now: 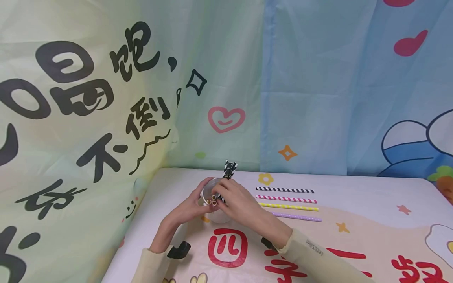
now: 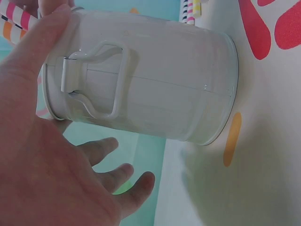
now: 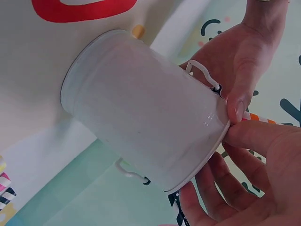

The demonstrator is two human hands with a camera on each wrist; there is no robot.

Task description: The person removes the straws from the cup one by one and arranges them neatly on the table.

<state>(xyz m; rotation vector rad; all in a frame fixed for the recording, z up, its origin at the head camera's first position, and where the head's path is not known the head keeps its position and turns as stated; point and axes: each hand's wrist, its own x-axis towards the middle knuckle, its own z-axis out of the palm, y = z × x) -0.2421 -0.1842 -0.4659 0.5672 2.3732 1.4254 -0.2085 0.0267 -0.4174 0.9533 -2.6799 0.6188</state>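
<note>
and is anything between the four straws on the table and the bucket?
Yes, the right hand: it is at the rim of the bucket, on the side toward the four straws. In the head view its wrist also covers the left end of the purple straw. Nothing else visible stands between.

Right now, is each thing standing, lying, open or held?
White bucket: upright, open, held
Side handle: hanging down
Left hand: gripping bucket
Right hand: at bucket, grip unclear
Far straws: poking beyond bucket
Near straws: poking beyond bucket
Black striped straw: lying flat
Pink striped straw: lying flat
Yellow straw: lying flat
Purple straw: lying flat
</note>
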